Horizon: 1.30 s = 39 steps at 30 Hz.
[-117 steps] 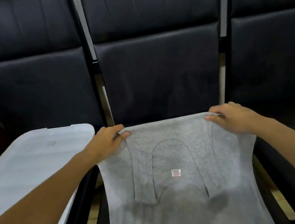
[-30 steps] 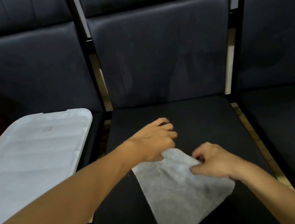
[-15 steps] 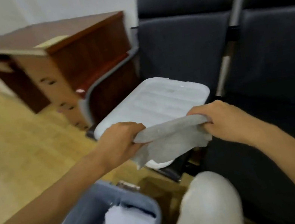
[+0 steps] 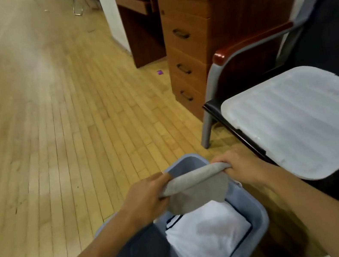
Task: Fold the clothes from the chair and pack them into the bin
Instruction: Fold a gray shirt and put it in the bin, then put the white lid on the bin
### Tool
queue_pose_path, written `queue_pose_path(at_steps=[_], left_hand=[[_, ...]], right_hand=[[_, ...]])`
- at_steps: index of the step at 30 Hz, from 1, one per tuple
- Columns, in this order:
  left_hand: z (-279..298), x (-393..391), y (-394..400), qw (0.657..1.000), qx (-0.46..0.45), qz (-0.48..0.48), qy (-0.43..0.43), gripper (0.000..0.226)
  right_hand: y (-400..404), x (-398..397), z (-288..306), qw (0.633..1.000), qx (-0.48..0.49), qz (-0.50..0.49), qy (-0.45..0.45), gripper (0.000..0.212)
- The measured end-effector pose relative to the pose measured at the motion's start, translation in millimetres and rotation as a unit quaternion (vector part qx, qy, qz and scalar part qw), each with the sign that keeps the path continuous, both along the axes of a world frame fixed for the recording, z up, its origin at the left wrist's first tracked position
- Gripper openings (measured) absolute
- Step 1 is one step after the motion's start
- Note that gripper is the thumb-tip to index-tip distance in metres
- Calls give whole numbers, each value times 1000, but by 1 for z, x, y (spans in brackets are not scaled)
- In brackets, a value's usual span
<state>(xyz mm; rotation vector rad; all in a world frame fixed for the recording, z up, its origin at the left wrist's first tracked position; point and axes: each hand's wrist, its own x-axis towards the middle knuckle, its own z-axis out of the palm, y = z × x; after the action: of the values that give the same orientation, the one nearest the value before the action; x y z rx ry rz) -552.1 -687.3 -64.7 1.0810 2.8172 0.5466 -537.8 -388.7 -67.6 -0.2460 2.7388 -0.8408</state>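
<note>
Both hands hold a folded grey garment (image 4: 193, 184) above the blue bin (image 4: 257, 214).

I see my left hand (image 4: 146, 197) and right hand (image 4: 242, 166), forearms reaching forward, each gripping one end with curled fingers; white folded clothes (image 4: 207, 232) lie inside the bin.

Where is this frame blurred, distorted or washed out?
Head view: motion blur smears the far floor and the forearms; wide-angle bending curves the floorboards and the desk; the lid looks pale and washed out; both hands, left and right, and the grey garment over the bin stay fairly sharp.
</note>
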Motion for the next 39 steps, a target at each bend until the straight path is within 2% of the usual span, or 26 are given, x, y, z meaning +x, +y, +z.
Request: queue_pose_path(at_steps=[2,4,7,9,11,13,15,18,20,22,24,26,28,30,31,32,34,36,37,39], left_hand=[[-20,10,-5,999,-16,-10,34,27],[-51,25,-6,998,-42,-29,34,36],[-96,59,3,977,-180,-109,-38,73],[-114,75,15,959,-214,-114,-148,80],[-123,76,28,965,-153,-77,-198,68],[-123,65,48,975,-71,-46,-206,56],[-116,47,77,975,-1,-18,-221,48],[-98,16,137,956,117,35,-268,43],[-83,0,178,917,196,79,-337,42],[-70,-6,211,856,266,118,-426,41],[-63,-5,229,812,302,140,-480,38],[-61,-2,236,791,312,142,-506,36],[-63,2,238,765,332,160,-528,34],[-63,9,233,731,354,189,-551,32],[-62,10,229,704,374,209,-566,31],[-63,11,225,666,400,229,-586,31],[-54,12,209,567,471,247,-629,28],[-43,9,190,475,532,246,-657,34],[-35,9,175,433,565,245,-658,40],[-20,9,144,376,619,241,-646,48]], right_hand=[[-7,7,-15,1000,3,-13,-28,44],[-4,17,-41,997,32,-3,-76,41],[15,51,-81,966,135,51,-214,53],[30,73,-99,938,192,50,-285,56],[34,76,-98,955,192,6,-225,40],[34,66,-88,980,180,-60,-58,25],[35,50,-77,975,168,-110,91,19],[36,30,-68,943,194,-196,186,29],[41,18,-61,927,230,-242,173,52],[51,8,-56,922,237,-283,114,75],[61,-1,-53,920,257,-291,55,82],[69,-7,-49,912,313,-261,43,76],[72,-10,-43,909,350,-223,42,59],[67,-7,-37,906,363,-210,44,44],[60,-4,-31,910,357,-205,44,40],[50,-2,-25,914,355,-192,37,38],[22,6,-11,919,351,-173,59,41],[-9,15,-3,923,346,-152,66,59],[-29,23,4,924,338,-146,98,61],[-64,33,18,918,334,-163,138,57]])
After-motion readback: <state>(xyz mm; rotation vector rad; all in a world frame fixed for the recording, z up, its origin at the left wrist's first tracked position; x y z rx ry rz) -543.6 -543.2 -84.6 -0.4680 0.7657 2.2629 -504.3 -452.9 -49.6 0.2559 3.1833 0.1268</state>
